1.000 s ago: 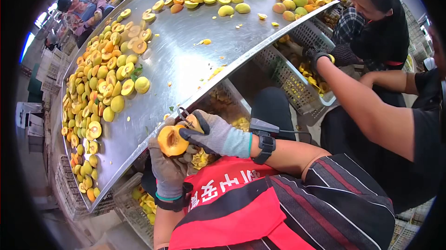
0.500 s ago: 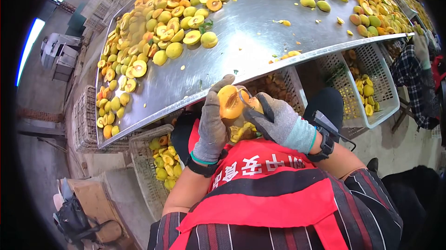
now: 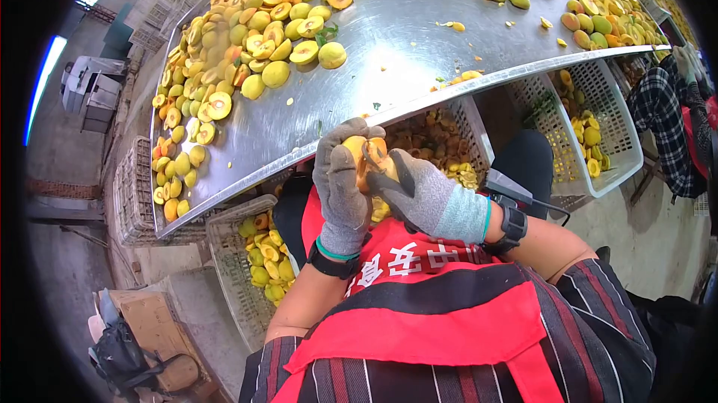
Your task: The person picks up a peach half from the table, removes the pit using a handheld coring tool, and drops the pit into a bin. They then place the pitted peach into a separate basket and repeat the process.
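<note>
My left hand [image 3: 340,178], in a grey glove with dark fingertips, is closed around a halved yellow peach [image 3: 378,150] just in front of the table's near edge. The peach's orange cut side faces my right hand. My right hand [image 3: 426,192], also gloved, is closed on a thin curved metal pitting tool [image 3: 366,153], whose handle is hidden in the fingers. The tool's curved end is against the peach flesh. Below the hands, yellow peach pieces [image 3: 381,211] show partly, over the red apron [image 3: 407,253].
The metal table [image 3: 374,66] bears heaps of peach halves [image 3: 247,51] at left and more [image 3: 598,14] at right. Under its edge stand a crate of pits and scraps [image 3: 441,141], a white crate [image 3: 624,130] and a left crate [image 3: 232,253] with peach pieces. A co-worker's plaid sleeve [image 3: 662,115] is at right.
The peach half has turned in my left hand, and the left fingers now curl over it. My right hand has moved slightly left, closer to the left hand, with the tool on the flesh.
</note>
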`<state>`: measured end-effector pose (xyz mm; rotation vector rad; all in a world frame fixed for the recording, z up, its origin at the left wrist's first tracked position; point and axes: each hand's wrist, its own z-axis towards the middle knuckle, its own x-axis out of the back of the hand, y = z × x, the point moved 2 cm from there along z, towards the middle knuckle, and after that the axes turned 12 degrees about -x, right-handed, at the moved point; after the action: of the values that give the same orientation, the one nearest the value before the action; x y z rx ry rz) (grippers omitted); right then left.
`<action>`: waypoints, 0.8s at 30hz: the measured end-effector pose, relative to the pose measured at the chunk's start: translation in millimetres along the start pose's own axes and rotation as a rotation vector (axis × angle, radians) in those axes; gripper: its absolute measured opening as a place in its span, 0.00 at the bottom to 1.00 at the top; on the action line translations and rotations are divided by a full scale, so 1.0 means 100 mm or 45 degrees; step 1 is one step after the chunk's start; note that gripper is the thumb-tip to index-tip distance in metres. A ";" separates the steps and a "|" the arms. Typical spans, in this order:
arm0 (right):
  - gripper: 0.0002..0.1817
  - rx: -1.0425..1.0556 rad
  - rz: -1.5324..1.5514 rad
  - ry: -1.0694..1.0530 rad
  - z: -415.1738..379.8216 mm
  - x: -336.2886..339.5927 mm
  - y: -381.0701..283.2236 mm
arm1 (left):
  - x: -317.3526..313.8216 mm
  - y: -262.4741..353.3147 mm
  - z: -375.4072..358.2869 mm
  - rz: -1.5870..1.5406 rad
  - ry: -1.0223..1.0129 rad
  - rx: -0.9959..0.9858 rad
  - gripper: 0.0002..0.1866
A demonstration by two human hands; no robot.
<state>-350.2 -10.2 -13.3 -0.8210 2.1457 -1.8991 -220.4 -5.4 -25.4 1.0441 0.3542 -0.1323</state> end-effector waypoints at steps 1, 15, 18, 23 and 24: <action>0.17 -0.002 0.000 0.000 0.00 0.01 0.00 | 0.02 0.00 0.01 0.023 -0.009 0.010 0.23; 0.12 -0.003 -0.127 -0.216 0.03 0.00 -0.02 | 0.04 0.09 0.10 0.039 -0.089 0.222 0.18; 0.13 -0.519 0.143 -0.616 0.00 0.09 -0.23 | 0.06 0.10 0.08 -0.049 -0.085 0.218 0.18; 0.14 -0.423 0.038 -0.475 0.01 0.10 -0.29 | 0.12 0.09 0.16 0.083 -0.279 0.321 0.23; 0.14 -0.564 0.090 -0.575 0.01 0.09 -0.30 | 0.11 0.07 0.16 0.083 -0.280 0.321 0.23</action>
<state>-348.8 -16.7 17.1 -1.1034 2.2711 -1.0725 -204.5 -14.9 -16.3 1.2753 0.1047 -0.2356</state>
